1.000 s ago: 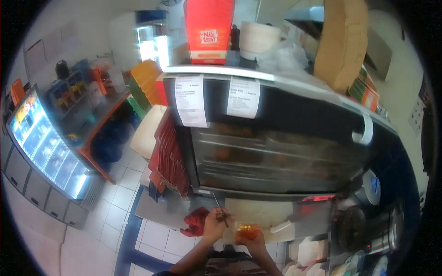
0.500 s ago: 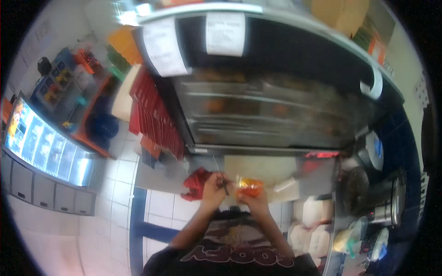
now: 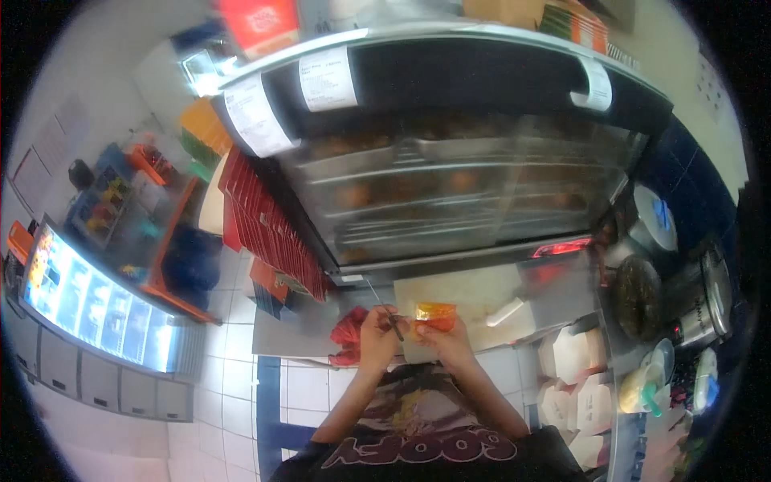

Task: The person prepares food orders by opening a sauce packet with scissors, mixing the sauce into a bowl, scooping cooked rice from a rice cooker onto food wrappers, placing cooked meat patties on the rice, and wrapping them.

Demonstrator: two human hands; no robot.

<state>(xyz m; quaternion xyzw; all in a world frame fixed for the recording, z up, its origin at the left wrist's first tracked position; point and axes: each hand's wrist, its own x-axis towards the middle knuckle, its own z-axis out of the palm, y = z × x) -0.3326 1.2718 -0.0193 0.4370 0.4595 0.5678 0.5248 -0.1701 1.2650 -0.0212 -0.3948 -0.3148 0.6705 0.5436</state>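
My left hand is closed around a knife with a dark handle; its thin blade slants up and away toward the display cabinet. Beside that hand, on the counter's near edge, lies a crumpled red bag. In my right hand is a small shiny packet, yellow above and orange below, pinched with the thumb on its near side. The two hands are close together, with the knife handle just left of the packet. Beyond them a pale cutting board lies on the counter.
A glass-fronted cabinet with trays of food rises behind the counter. Folded red boxes stack at its left. A small white box sits right of the packet. Open cartons, a metal pot and cups stand at right.
The view has swung, so the surroundings sit differently in the picture. My hands still hold the knife and the packet, close together over the counter's near edge.
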